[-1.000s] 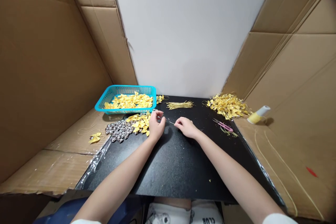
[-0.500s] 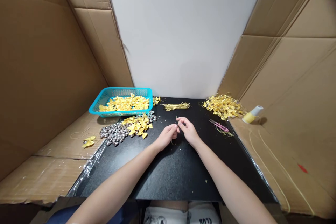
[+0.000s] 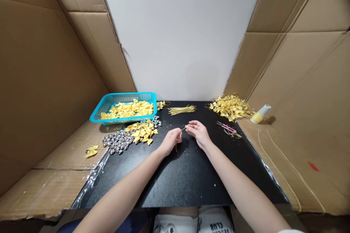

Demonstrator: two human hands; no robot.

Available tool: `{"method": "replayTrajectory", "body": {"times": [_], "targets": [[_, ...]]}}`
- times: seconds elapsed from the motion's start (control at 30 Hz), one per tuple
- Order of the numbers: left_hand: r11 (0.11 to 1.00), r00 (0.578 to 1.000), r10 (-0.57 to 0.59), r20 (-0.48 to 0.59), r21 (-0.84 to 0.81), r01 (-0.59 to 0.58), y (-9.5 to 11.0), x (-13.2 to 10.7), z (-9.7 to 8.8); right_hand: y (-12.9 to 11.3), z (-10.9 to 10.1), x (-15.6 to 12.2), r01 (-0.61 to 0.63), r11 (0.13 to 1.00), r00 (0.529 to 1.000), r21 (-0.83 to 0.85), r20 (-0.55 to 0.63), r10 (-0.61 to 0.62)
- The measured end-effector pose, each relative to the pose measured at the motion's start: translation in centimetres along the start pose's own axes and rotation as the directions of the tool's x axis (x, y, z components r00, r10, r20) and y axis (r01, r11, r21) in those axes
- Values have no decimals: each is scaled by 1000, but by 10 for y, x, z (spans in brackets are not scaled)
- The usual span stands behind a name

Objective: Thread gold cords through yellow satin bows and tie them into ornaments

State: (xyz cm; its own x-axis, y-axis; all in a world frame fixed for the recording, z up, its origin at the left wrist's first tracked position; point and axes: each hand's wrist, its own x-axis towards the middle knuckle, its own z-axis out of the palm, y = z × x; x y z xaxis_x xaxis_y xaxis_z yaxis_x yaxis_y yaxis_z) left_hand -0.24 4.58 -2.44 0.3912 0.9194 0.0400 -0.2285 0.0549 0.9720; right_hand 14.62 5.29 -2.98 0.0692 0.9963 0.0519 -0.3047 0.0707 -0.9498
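Over the middle of the black mat [image 3: 188, 174], my left hand [image 3: 172, 140] is closed in a pinch on a thin gold cord [image 3: 177, 148] whose end hangs down below the fingers. My right hand [image 3: 199, 133] sits close beside it, fingers pinched on the other end of the same cord near a small pale tip. The two hands nearly touch. To the left of my left hand lie loose yellow bows [image 3: 142, 131] and a heap of small silver bells [image 3: 118, 141].
A teal basket [image 3: 96, 115] of yellow bows stands at the back left. A bundle of gold cords [image 3: 181, 109] lies at the back centre, a pile of finished yellow pieces [image 3: 230, 106] at the back right, pink snips [image 3: 226, 127] beside it. A yellow thread spool [image 3: 260, 114] rests on the cardboard.
My left hand came away from the bows and bells to the mat's middle and met my right hand. Both now pinch the gold cord.
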Motion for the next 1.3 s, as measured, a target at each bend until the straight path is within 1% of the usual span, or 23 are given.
{"method": "replayTrajectory", "body": {"times": [0.13,0.23,0.27,0.33,0.43,0.53,0.67,0.77,0.97,1.13,1.2,1.3], "targets": [[999,1000,2,-5,37,-2,3,-1,1,-3,-7,3,70,994,997,-82,-17,-71],[997,1000,9,-19,75,-8,5,-1,-1,-9,-11,2,164,965,985,-203,-11,-170],[996,1000,11,-24,89,-9,6,-2,-2,-11,-11,1,199,948,979,-248,13,-202],[993,999,14,-32,114,-10,8,-2,-3,-14,-9,-3,259,910,966,-324,108,-236],[991,999,21,-48,135,-15,9,-2,-6,-12,0,-9,319,866,939,-385,251,-234],[991,998,20,-57,136,-12,9,-2,-7,-6,6,-11,366,832,921,-417,293,-258],[994,998,2,-58,109,5,6,-1,-8,-6,4,-11,404,796,910,-452,291,-297],[998,997,-17,-75,60,21,4,1,-9,-8,1,-9,416,783,907,-461,271,-322],[997,992,-57,-116,-59,50,4,3,-11,-6,-2,-8,411,770,911,-488,189,-367],[993,982,-57,-178,-115,36,7,2,-7,-2,-3,-6,406,744,906,-531,129,-403],[992,978,-61,-201,-124,36,8,1,-5,-2,-2,-7,417,716,898,-560,131,-420],[992,973,-69,-221,-114,44,9,0,-5,-5,2,-11,457,645,876,-612,187,-444]]}}
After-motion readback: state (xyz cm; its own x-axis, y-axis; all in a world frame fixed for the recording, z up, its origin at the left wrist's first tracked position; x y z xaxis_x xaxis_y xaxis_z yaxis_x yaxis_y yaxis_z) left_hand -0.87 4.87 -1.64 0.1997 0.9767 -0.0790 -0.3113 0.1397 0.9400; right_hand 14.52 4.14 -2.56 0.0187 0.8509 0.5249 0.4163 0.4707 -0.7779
